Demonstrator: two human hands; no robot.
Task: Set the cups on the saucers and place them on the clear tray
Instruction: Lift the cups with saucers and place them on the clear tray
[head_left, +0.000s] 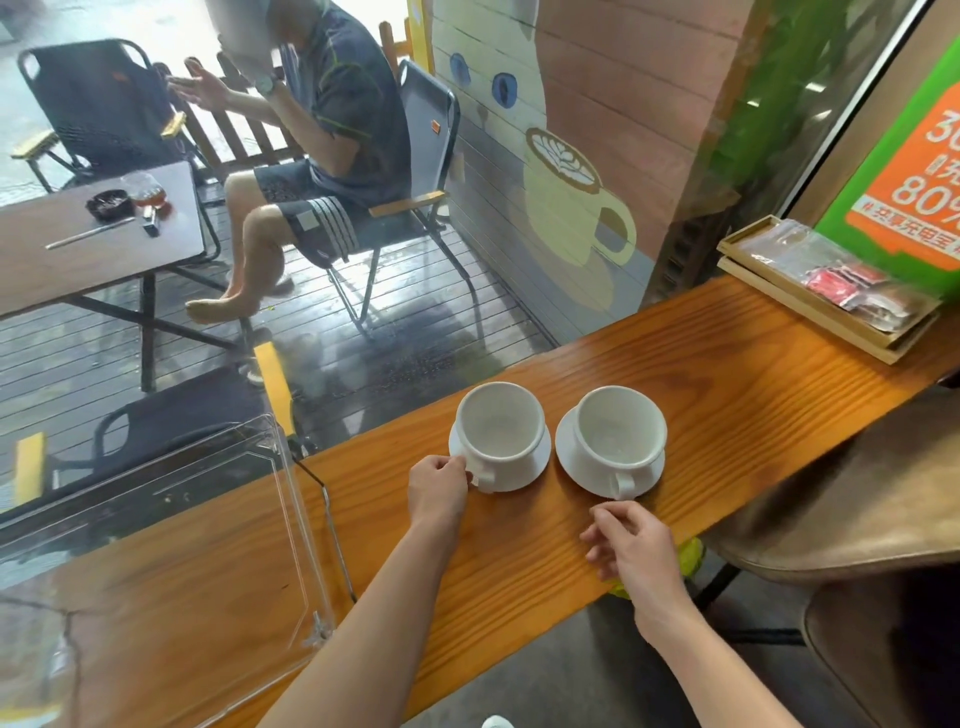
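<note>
Two empty white cups stand on white saucers on the wooden counter. The left cup (501, 428) sits on its saucer (537, 465), and my left hand (439, 488) pinches that saucer's near-left rim beside the cup's handle. The right cup (621, 434) sits on its saucer (571, 457), handle pointing toward me. My right hand (631, 543) hovers just short of that saucer, fingers loosely curled, holding nothing. The clear tray (298, 519) lies on the counter to the left, with nothing in it.
A wooden tray (810, 301) with red packets sits at the counter's far right. A brown stool (841, 509) stands close on the right. Beyond the window glass a person sits on a folding chair (426, 135) beside a table (78, 249).
</note>
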